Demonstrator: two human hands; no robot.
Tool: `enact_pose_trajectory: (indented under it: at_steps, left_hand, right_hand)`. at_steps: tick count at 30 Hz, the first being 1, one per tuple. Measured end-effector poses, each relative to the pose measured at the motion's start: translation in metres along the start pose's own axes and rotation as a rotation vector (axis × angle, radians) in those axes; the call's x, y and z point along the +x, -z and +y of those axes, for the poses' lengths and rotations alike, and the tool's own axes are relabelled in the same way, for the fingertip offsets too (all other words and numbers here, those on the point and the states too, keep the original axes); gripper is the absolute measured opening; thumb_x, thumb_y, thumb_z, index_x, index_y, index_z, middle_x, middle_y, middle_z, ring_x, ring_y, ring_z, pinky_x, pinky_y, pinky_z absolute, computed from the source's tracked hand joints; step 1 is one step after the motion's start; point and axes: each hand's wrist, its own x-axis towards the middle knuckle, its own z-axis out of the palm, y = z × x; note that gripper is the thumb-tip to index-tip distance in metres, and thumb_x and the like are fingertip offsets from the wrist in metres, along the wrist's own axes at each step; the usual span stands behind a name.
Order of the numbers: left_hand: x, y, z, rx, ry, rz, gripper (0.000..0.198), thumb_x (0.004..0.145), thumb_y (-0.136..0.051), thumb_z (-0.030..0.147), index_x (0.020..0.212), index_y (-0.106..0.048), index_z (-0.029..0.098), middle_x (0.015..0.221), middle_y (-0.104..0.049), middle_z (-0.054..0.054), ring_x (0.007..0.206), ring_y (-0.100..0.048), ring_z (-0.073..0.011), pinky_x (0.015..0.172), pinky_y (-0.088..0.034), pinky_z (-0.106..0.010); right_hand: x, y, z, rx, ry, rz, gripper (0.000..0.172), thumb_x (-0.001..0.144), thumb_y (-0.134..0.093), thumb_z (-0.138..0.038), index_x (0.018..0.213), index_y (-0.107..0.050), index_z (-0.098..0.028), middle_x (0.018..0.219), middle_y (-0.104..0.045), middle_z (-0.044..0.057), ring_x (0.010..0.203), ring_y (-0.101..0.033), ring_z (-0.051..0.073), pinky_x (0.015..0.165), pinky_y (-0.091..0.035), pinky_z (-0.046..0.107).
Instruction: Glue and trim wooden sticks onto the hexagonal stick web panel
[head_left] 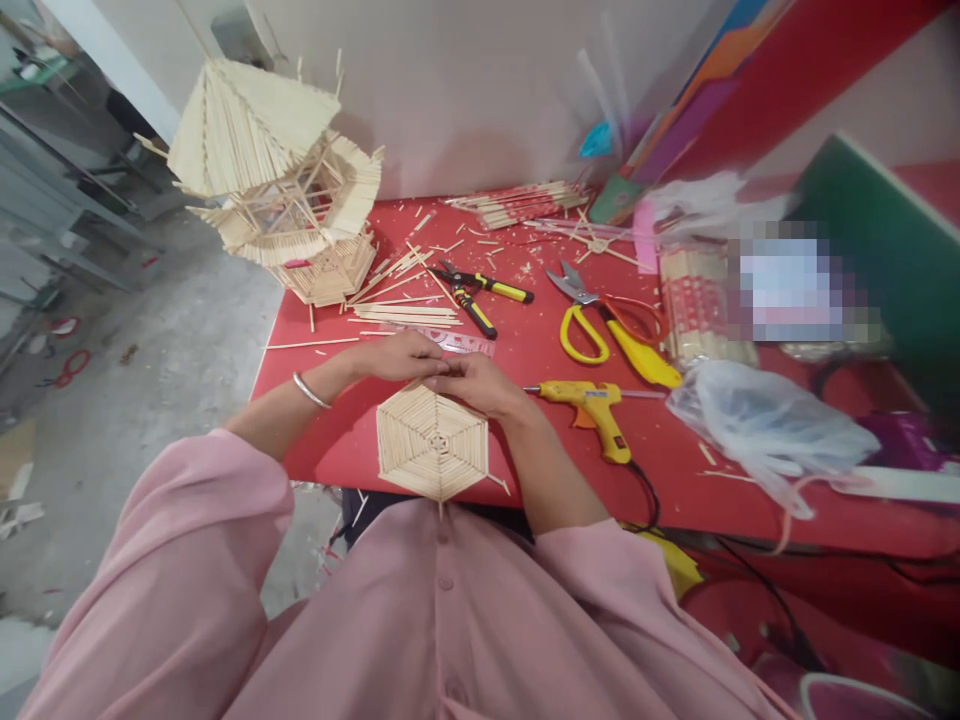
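Observation:
A hexagonal panel of pale wooden sticks point(409, 440), laid in rings round a small star-shaped centre, is close to my body at the table's front edge. My left hand point(401, 356), with a bangle on the wrist, bends over its far corner. My right hand point(480, 384) meets it there, fingers curled on the panel's far right edge. Both sets of fingertips come together, hiding whatever is pinched between them. Just beyond lies a pink ruler point(469, 344), partly covered by my hands. A yellow hot glue gun point(589, 400) rests right of my right hand.
A tiered stick pavilion point(255, 180) stands back left. Loose sticks point(405, 312), yellow-black pliers point(480, 290) and yellow-handled scissors point(589, 310) lie beyond my hands. Bundled sticks point(697, 305) and a plastic bag point(765, 415) are at right. The glue gun's cord point(651, 490) drops over the front edge.

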Motion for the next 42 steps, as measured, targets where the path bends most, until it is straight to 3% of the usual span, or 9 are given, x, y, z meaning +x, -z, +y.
enact_pose_trajectory:
  at_steps: [6, 11, 16, 19, 23, 26, 30, 35, 42]
  left_hand:
    - [-0.001, -0.003, -0.002, -0.154, 0.009, 0.004, 0.044, 0.094, -0.063, 0.047, 0.061, -0.05, 0.02, 0.056, -0.044, 0.004, 0.054, -0.039, -0.0097, 0.053, -0.031, -0.024]
    - [-0.008, 0.003, -0.001, -0.318, 0.046, 0.193, 0.044, 0.091, -0.07, 0.054, 0.069, -0.059, 0.017, 0.058, -0.051, 0.004, 0.053, -0.039, -0.0073, 0.05, -0.031, -0.021]
    - [-0.014, 0.009, -0.004, -0.426, 0.118, 0.306, 0.044, 0.093, -0.073, 0.052, 0.071, -0.06, 0.016, 0.058, -0.056, 0.004, 0.047, -0.04, -0.0048, 0.045, -0.031, -0.019]
    - [-0.016, 0.009, -0.008, -0.567, 0.179, 0.55, 0.043, 0.095, -0.074, 0.048, 0.069, -0.058, 0.016, 0.057, -0.06, 0.002, 0.042, -0.041, -0.0045, 0.04, -0.029, -0.018]
    - [-0.027, 0.003, -0.02, -0.798, 0.26, 1.082, 0.044, 0.098, -0.073, 0.043, 0.065, -0.056, 0.018, 0.052, -0.058, 0.002, 0.033, -0.035, -0.0039, 0.033, -0.021, -0.019]
    - [-0.039, -0.013, -0.034, -0.976, 0.287, 1.427, 0.045, 0.1, -0.071, 0.041, 0.064, -0.054, 0.019, 0.051, -0.057, 0.003, 0.034, -0.04, -0.0047, 0.032, -0.024, -0.019]
    - [-0.048, -0.035, -0.044, -1.116, 0.334, 1.658, 0.05, 0.099, -0.071, 0.045, 0.062, -0.05, 0.02, 0.045, -0.049, 0.007, 0.034, -0.042, -0.0049, 0.036, -0.031, -0.017]
    - [-0.046, -0.041, -0.042, -1.171, 0.32, 1.731, 0.048, 0.098, -0.072, 0.047, 0.066, -0.051, 0.018, 0.049, -0.055, 0.007, 0.036, -0.047, -0.0044, 0.038, -0.034, -0.016]
    - [-0.051, -0.037, -0.047, -1.303, 0.373, 1.637, 0.045, 0.095, -0.077, 0.04, 0.066, -0.05, 0.019, 0.047, -0.054, 0.006, 0.04, -0.054, -0.0075, 0.042, -0.043, -0.016]
  right_hand:
    - [-0.002, 0.0, -0.002, 0.086, -0.017, -0.031, 0.023, 0.069, -0.084, -0.042, 0.077, -0.076, -0.022, 0.071, -0.068, -0.001, 0.068, -0.058, 0.015, 0.068, -0.045, 0.032]
    - [-0.004, 0.003, -0.012, 0.066, 0.051, -0.022, 0.028, 0.068, -0.084, -0.047, 0.074, -0.074, -0.022, 0.071, -0.067, -0.002, 0.066, -0.055, 0.013, 0.066, -0.041, 0.03]
    - [-0.003, 0.004, -0.014, -0.004, 0.053, 0.059, 0.027, 0.072, -0.083, -0.046, 0.075, -0.074, -0.021, 0.07, -0.066, -0.001, 0.064, -0.054, 0.013, 0.064, -0.04, 0.03]
    - [0.0, 0.007, -0.011, -0.059, 0.031, 0.12, 0.024, 0.076, -0.08, -0.044, 0.075, -0.073, -0.02, 0.071, -0.068, 0.0, 0.065, -0.056, 0.014, 0.064, -0.043, 0.031]
    - [0.003, 0.009, -0.006, -0.111, -0.018, 0.171, 0.025, 0.078, -0.079, -0.044, 0.075, -0.074, -0.019, 0.073, -0.071, 0.002, 0.068, -0.06, 0.016, 0.068, -0.048, 0.031]
    - [0.008, 0.004, -0.001, -0.076, -0.059, 0.172, 0.025, 0.079, -0.079, -0.043, 0.076, -0.075, -0.019, 0.072, -0.071, 0.001, 0.067, -0.061, 0.016, 0.069, -0.05, 0.032]
    - [0.013, -0.005, 0.006, -0.029, -0.096, 0.174, 0.02, 0.078, -0.08, -0.038, 0.074, -0.074, -0.02, 0.064, -0.068, -0.001, 0.06, -0.057, 0.013, 0.063, -0.048, 0.029]
    - [0.014, -0.005, 0.008, -0.01, -0.107, 0.166, 0.024, 0.077, -0.082, -0.041, 0.074, -0.072, -0.02, 0.064, -0.067, -0.001, 0.059, -0.059, 0.013, 0.063, -0.051, 0.028]
    - [0.013, 0.001, 0.009, 0.008, -0.107, 0.164, 0.034, 0.07, -0.085, -0.05, 0.073, -0.069, -0.021, 0.062, -0.065, -0.002, 0.057, -0.056, 0.012, 0.061, -0.051, 0.029]
